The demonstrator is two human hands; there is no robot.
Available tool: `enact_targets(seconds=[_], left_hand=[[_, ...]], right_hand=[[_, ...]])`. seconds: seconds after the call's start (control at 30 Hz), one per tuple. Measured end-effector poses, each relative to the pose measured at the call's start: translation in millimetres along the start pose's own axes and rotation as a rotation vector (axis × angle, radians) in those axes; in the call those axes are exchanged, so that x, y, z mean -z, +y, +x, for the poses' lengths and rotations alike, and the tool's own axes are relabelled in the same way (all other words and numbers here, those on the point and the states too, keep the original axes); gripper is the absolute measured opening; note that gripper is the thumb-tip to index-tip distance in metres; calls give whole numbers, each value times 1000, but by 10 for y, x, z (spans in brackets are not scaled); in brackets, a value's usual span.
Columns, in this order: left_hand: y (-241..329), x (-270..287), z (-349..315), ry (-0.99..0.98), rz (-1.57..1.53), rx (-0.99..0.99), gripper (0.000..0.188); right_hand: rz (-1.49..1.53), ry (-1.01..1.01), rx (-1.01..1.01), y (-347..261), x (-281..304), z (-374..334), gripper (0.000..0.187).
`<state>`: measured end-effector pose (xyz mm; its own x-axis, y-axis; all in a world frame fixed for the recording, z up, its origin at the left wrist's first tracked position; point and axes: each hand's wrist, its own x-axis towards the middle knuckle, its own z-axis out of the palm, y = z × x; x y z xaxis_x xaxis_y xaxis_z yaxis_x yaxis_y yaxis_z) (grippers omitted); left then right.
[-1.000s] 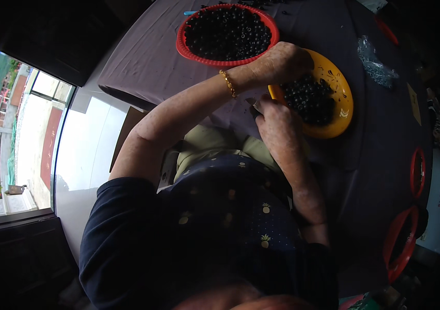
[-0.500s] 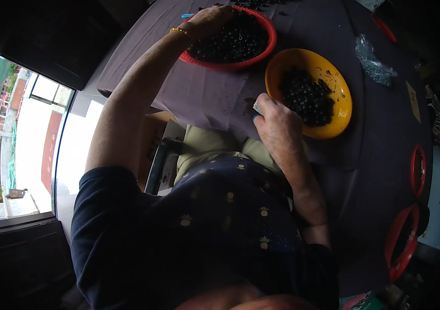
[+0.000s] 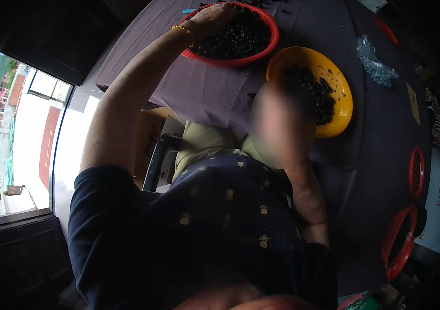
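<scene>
My left hand (image 3: 214, 18) reaches over the left side of a red basin (image 3: 275, 35). Small dark round pieces (image 3: 235, 39), looking like berries or beads, fill it. The fingers of that hand are bent down at the far rim and mostly hidden. A yellow bowl (image 3: 345, 111) stands to the right and nearer, holding more of the same dark pieces (image 3: 323, 101) and a few scraps on its wall. Over the bowl's near-left edge is my right hand (image 3: 282, 124), so blurred that neither its fingers nor anything in them can be made out.
A purple-grey cloth (image 3: 369, 124) covers the table. On the right lie a clear plastic bag (image 3: 374, 62), a yellowish card (image 3: 413, 103) and several red-rimmed containers (image 3: 401, 243). Loose dark pieces are scattered at the far edge. An open cardboard box (image 3: 147, 137) is beside my lap.
My right hand, earlier plainly seen closed around a small whitish thing at the bowl's edge, is now a blur in nearly the same place. My left hand stays at the basin.
</scene>
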<state>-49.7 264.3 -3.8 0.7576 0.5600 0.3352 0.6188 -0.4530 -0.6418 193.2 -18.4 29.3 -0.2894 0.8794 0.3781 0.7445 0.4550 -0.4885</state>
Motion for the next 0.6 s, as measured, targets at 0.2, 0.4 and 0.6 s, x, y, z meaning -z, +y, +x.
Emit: enact_targets(seconds=[0.2,0.4,0.6], left_hand=[[8,201,-270,-64,-475,172,22],[374,1236,-301,-199,-1360,680,23],[882,1811,-529,236,-2426,707,26]], right_hand=[[47,78,30,19,-19,2,24],[137,140,13,64,-6,8,20],[229,271,8,-37,57,118,15]])
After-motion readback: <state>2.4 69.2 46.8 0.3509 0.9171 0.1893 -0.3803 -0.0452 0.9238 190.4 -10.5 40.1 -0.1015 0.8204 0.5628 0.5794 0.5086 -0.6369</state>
